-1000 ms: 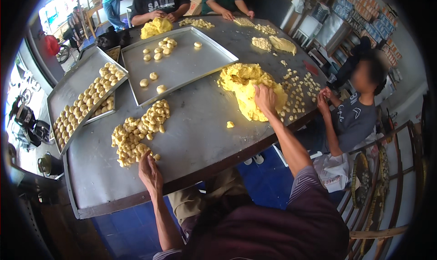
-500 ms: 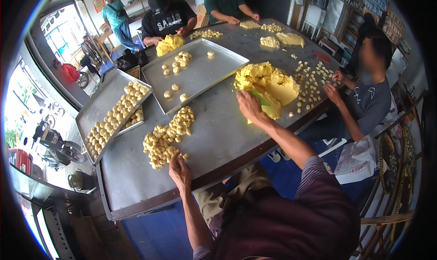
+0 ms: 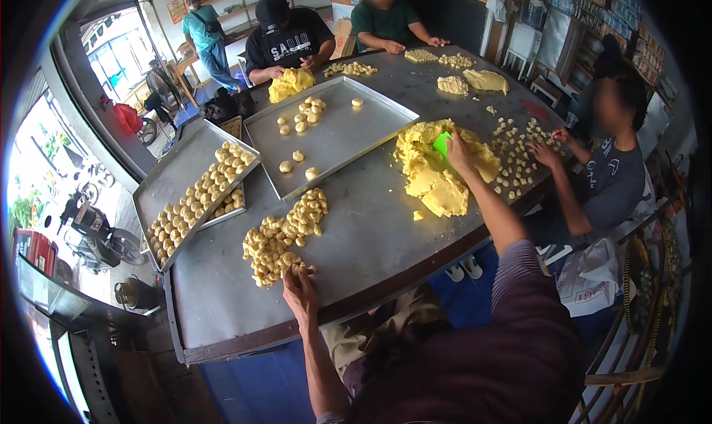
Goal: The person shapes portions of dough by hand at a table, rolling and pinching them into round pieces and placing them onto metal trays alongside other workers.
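Note:
My right hand (image 3: 458,157) is closed on a bright green scraper (image 3: 443,143), pressed into the large mound of yellow dough (image 3: 437,188) near the table's right front edge. At the near end of a pile of small pale dough pieces (image 3: 278,240), my left hand (image 3: 300,296) has its fingertips bent around a piece of dough, which the fingers partly hide. A wide metal tray (image 3: 348,146) beyond the pile holds several round dough balls (image 3: 310,111). Left of it, a second tray (image 3: 174,164), tilted over another, carries rows of dough balls (image 3: 200,194).
The metal-topped table (image 3: 348,253) has a dark raised edge. At right, a co-worker's hands (image 3: 547,154) are among scattered dough bits (image 3: 512,160). Two more people work at the far side, near yellow dough (image 3: 291,85) and pale dough lumps (image 3: 486,81). A white bag (image 3: 588,279) lies at lower right.
My right hand has moved away from me and to the right across the mound with the scraper. My left hand stays by the pile, fingers more bent. The whole view has shifted slightly.

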`<state>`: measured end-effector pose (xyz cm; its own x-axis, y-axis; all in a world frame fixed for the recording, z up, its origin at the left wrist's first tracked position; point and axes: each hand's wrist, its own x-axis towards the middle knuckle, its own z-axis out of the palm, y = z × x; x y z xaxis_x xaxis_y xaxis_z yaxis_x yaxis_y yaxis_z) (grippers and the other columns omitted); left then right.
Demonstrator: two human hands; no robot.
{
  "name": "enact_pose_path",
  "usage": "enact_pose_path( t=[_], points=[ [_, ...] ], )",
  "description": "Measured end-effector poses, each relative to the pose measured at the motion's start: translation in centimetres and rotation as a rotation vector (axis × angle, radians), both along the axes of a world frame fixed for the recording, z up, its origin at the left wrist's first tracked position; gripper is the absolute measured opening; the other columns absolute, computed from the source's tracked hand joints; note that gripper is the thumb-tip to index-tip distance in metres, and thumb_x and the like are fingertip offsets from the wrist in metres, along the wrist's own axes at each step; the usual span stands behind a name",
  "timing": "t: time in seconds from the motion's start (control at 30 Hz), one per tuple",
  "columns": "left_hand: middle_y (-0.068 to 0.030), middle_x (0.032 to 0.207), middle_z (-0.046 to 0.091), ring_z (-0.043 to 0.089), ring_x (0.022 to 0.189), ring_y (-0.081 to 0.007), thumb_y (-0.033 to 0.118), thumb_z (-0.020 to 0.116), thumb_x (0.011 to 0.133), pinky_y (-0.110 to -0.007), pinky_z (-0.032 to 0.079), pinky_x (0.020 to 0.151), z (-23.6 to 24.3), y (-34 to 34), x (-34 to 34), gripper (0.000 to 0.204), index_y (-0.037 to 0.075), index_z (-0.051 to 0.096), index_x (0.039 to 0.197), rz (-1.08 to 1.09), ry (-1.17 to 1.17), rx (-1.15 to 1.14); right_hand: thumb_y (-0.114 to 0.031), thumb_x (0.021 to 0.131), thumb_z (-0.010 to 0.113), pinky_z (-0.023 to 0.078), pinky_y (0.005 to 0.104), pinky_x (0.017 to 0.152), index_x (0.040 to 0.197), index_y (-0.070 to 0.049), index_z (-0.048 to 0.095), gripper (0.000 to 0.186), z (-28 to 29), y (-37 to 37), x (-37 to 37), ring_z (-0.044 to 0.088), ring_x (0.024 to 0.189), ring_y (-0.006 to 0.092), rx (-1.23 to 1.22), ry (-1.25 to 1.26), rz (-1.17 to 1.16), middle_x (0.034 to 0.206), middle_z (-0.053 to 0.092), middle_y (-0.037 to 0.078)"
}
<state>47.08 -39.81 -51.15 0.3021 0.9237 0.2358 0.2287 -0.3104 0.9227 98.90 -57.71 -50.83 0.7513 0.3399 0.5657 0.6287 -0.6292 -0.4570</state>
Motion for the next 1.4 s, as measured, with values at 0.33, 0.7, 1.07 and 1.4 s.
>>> enact_pose_path(
  t=[0.33,0.7,1.07,1.4],
  points=[
    [-0.0151,0.089,0.066,0.063,0.076,-0.0189,0.023,0.055,0.099,-0.033,0.050,0.067,-1.1,0.4,-0.1,0.029,0.000,0.066,0.114,-0.110,0.104,0.068,-0.047,0.099,0.047,0.047,0.0430,0.088,0.125,-0.001,0.056,0.054,-2.5,-7.1,-13.0,0.060,0.105,0.0337,0.251,0.423,0.150,0.114,0.061,0.023],
    [-0.0107,0.093,0.067,0.062,0.071,-0.0186,0.009,0.068,0.088,-0.030,0.050,0.062,0.5,0.0,0.2,0.020,0.005,0.070,0.107,-0.270,0.195,0.182,-0.030,0.087,0.067,0.028,0.0566,0.108,0.144,0.010,0.020,0.085,-3.5,3.5,-24.4,0.033,0.128,0.0507,0.230,0.231,-0.066,0.139,0.029,0.037],
    [-0.0120,0.098,0.071,0.062,0.102,-0.0307,0.030,0.062,0.091,-0.046,0.048,0.086,-1.2,-2.7,4.8,0.029,0.003,0.072,0.091,-0.233,0.447,0.885,-0.031,0.080,0.079,0.035,0.0462,0.108,0.148,0.002,0.024,0.094,-2.9,-1.2,-25.7,0.038,0.134,0.0422,0.116,0.310,0.291,0.145,0.038,0.028],
    [-0.0210,0.119,0.055,0.044,0.125,-0.0366,0.037,0.056,0.090,-0.056,0.024,0.114,-1.8,2.5,12.4,0.045,-0.003,0.058,0.110,-0.253,0.543,0.977,-0.008,0.083,0.070,0.047,0.0478,0.085,0.120,0.003,0.049,0.044,-3.2,-1.1,-25.4,0.058,0.101,0.0432,-0.076,0.213,0.177,0.104,0.061,0.025]
  ],
)
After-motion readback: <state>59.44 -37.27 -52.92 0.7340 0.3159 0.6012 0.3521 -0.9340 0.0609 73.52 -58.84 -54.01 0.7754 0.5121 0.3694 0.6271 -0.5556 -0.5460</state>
